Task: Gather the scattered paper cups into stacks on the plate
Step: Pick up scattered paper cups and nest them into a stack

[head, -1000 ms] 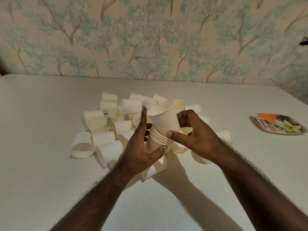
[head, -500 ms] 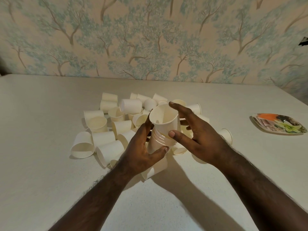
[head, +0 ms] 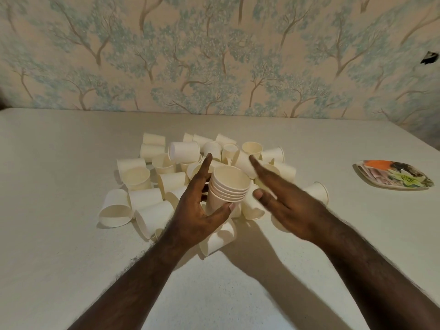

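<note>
Wallpaper [head: 219,53] printed with pale blue-green trees fills the upper third of the frame, meeting the far edge of a white table [head: 59,234] that spreads across everything below. Broad bare stretches of tabletop lie open along the left side, across the bottom between the two forearms, and at right between the cups and the plate. The table's right edge cuts diagonally through the upper right of the frame.

At centre, a heap of scattered paper cups [head: 147,198] lies mostly on its sides, rims pointing every way, with a few standing upright toward the back. One tipped cup [head: 114,208] marks the heap's left fringe and another [head: 317,191] its right fringe, each with open table beyond it.

Over the heap's near side, the left hand [head: 197,210] is wrapped around a stack of cups [head: 228,189], thumb across the front and fingers behind, holding it upright and slightly tilted with its mouth open to the camera. Several nested rims show below the top one. The right hand [head: 285,198] sits just right of the stack, fingers spread and extended toward the back of the heap, palm facing the stack; it grips nothing. Whether its thumb touches the stack cannot be told.

A flower-patterned plate [head: 371,184] rests at the right of the frame, well apart from the heap, near the table's right edge. No cups sit on it.
</note>
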### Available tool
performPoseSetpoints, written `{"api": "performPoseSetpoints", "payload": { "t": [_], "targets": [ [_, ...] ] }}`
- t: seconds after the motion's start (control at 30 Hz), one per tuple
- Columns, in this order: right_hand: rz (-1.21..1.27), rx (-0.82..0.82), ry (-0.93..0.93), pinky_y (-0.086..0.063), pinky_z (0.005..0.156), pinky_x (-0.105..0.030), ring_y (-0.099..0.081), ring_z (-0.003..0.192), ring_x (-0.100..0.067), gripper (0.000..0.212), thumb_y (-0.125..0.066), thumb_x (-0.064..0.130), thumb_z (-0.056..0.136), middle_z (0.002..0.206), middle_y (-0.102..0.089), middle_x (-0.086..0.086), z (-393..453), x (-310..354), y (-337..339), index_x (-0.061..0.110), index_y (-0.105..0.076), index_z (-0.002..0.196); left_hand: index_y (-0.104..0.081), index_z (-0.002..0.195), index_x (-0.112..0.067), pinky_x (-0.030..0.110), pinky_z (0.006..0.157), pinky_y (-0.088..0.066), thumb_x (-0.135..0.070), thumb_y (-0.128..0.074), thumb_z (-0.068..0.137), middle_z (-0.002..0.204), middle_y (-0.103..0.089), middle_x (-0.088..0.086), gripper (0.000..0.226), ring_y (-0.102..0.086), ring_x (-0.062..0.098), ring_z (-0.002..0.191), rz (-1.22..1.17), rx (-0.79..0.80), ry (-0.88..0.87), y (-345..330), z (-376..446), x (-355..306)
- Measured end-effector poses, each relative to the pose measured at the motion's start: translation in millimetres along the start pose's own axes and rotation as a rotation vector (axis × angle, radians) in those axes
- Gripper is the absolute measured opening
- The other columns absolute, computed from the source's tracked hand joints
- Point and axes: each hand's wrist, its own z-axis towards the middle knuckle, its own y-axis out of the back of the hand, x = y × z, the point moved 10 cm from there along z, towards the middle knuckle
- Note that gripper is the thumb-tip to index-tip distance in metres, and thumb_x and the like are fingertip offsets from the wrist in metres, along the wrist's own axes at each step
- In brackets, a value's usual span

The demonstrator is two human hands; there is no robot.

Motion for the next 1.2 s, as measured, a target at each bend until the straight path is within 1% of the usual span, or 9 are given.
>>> {"api": "performPoseSetpoints", "payload": {
  "t": [0.1,0.23,0.33,0.4,0.6,0.73,0.9,1.07,1.2],
  "targets": [
    [-0.241,-0.235,-0.150,-0.040,0.103,-0.039,-0.042,0.134,-0.018,0.058,-0.054,0.051,0.090,0.152,-0.038,0.008,-13,-35,44,0.035,-0.039,0.143,-0.015,0.147,-0.052,0.015,0.086,-0.050,-0.036,-0.075,0.074,0.135,-0.051,-0.010,0.095,-0.056,0.008,0.113,-0.039,-0.041,0.011,7,-1,6],
    [-0.496,-0.041,-0.464,-0.037,0.104,-0.047,-0.032,0.140,-0.023,0.057,-0.067,0.055,0.081,0.157,-0.028,0.004,-39,-87,39,0.036,-0.048,0.132,-0.018,0.147,-0.051,0.023,0.088,-0.053,-0.039,-0.074,0.074,0.139,-0.048,-0.011,0.092,-0.055,0.010,0.117,-0.068,-0.072,0.023,10,-2,9],
    [-0.587,0.070,-0.540,-0.034,0.107,-0.051,-0.013,0.148,-0.027,0.064,-0.065,0.061,0.078,0.161,-0.013,-0.001,-54,-111,19,0.037,-0.043,0.134,-0.023,0.143,-0.056,0.028,0.090,-0.055,-0.046,-0.072,0.073,0.143,-0.045,-0.012,0.086,-0.054,0.009,0.120,-0.096,-0.076,0.021,8,-2,7],
    [-0.633,0.059,-0.551,-0.035,0.107,-0.051,-0.009,0.149,-0.030,0.056,-0.064,0.058,0.082,0.161,-0.014,-0.002,-59,-121,12,0.036,-0.046,0.130,-0.026,0.140,-0.059,0.027,0.089,-0.054,-0.047,-0.072,0.073,0.144,-0.044,-0.015,0.082,-0.053,0.007,0.121,-0.099,-0.074,0.022,6,-1,7],
    [-0.495,-0.185,-0.411,-0.045,0.098,-0.047,-0.043,0.133,-0.027,0.019,-0.064,0.037,0.089,0.146,-0.047,-0.002,-58,-112,27,0.026,-0.069,0.104,-0.028,0.136,-0.058,0.013,0.085,-0.050,-0.040,-0.074,0.075,0.141,-0.044,-0.019,0.078,-0.050,-0.001,0.120,-0.058,-0.059,0.028,1,0,9],
    [-0.227,-0.441,-0.233,-0.050,0.077,-0.034,-0.060,0.103,-0.019,0.022,-0.058,0.036,0.091,0.123,-0.062,0.007,-53,-74,69,0.024,-0.065,0.108,-0.029,0.132,-0.062,0.009,0.082,-0.048,-0.039,-0.076,0.075,0.135,-0.045,-0.029,0.077,-0.050,-0.005,0.117,-0.039,-0.052,0.029,-1,-1,9],
    [0.067,-0.693,0.008,-0.053,0.066,-0.014,-0.061,0.093,-0.003,0.019,-0.056,0.034,0.095,0.109,-0.064,0.010,-52,-10,103,0.023,-0.064,0.108,-0.031,0.134,-0.056,0.008,0.081,-0.047,-0.037,-0.078,0.075,0.131,-0.044,-0.032,0.077,-0.051,-0.005,0.116,-0.004,-0.009,-0.006,-13,-3,0],
    [0.009,-0.592,0.160,-0.056,0.077,-0.037,-0.062,0.100,-0.009,0.020,-0.057,0.031,0.094,0.108,-0.065,0.008,-29,23,76,0.020,-0.066,0.108,-0.024,0.137,-0.059,0.006,0.083,-0.046,-0.043,-0.076,0.075,0.134,-0.042,-0.033,0.083,-0.050,-0.006,0.118,0.033,0.007,-0.021,-19,-2,-9],
    [-0.038,-0.451,0.218,-0.054,0.086,-0.036,-0.061,0.108,-0.009,0.019,-0.058,0.029,0.092,0.116,-0.066,0.009,-21,32,52,0.022,-0.071,0.105,-0.012,0.139,-0.064,0.008,0.087,-0.047,-0.045,-0.074,0.075,0.134,-0.033,-0.046,0.092,-0.046,-0.008,0.121,0.017,0.020,-0.034,-21,-1,-15]
  ]
}}
